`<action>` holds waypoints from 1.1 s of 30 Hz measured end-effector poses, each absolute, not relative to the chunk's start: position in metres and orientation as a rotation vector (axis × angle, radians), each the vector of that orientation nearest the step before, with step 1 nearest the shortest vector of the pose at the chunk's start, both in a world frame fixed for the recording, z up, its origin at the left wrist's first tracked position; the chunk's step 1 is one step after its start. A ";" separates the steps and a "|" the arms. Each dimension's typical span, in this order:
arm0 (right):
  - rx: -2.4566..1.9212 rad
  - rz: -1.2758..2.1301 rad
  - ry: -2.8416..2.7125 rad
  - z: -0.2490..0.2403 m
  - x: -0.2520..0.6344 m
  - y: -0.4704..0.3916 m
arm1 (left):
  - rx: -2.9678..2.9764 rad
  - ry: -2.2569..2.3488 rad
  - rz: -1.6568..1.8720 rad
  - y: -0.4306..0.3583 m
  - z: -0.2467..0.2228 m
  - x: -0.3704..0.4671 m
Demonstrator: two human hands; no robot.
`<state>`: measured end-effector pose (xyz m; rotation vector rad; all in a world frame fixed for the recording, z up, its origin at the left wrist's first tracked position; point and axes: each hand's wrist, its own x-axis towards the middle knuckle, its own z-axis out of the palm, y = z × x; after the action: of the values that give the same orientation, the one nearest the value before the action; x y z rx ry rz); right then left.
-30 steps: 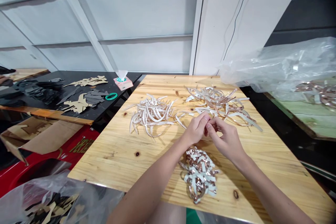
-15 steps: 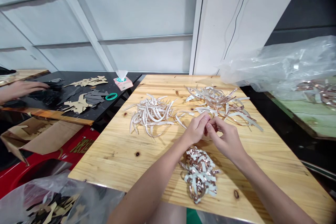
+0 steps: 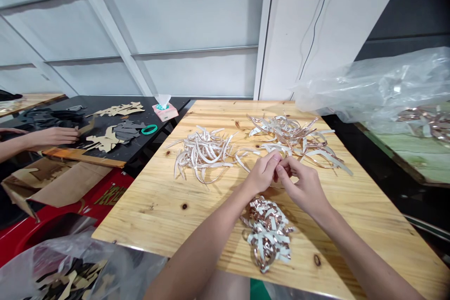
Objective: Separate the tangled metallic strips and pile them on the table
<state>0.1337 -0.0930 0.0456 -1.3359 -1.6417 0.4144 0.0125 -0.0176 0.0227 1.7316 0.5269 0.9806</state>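
My left hand (image 3: 263, 172) and my right hand (image 3: 298, 179) meet over the middle of the wooden table, fingertips pinched together. Between them is a thin, shiny strip, mostly hidden by the fingers; a pale curved edge shows just below. Nearer to me, under my wrists, lies a heap of short, curled rose-gold and white pieces (image 3: 269, 234). Beyond my hands spreads a loose pile of long rose-gold and white strips (image 3: 288, 133). Left of it sits another pile of narrow, curved strips (image 3: 204, 152).
At the left, a co-worker's hand (image 3: 56, 136) is over a black table with dark and tan cut pieces (image 3: 105, 139), a green tape ring (image 3: 149, 129) and a tissue pack (image 3: 165, 111). A cardboard box (image 3: 70, 185) stands below. Clear plastic sheeting (image 3: 379, 84) lies at right.
My two hands stay pinched together in the same place. The co-worker's hand at the left has moved right and toward the near edge of the black table.
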 end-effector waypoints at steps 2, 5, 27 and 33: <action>-1.337 0.413 -1.641 0.046 0.133 -0.093 | 1.732 0.524 0.978 -0.018 0.023 0.013; -1.342 0.409 -1.646 0.046 0.133 -0.093 | 1.737 0.521 0.975 -0.017 0.022 0.012; -1.321 0.390 -1.678 0.050 0.132 -0.097 | 1.754 0.478 0.955 -0.017 0.022 0.011; -1.325 0.378 -1.694 0.051 0.131 -0.097 | 1.772 0.497 0.944 -0.018 0.022 0.010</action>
<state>0.1308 -0.0975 0.0513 -1.3252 -1.6935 0.3784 0.0096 -0.0175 0.0216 1.7717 0.4974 0.9442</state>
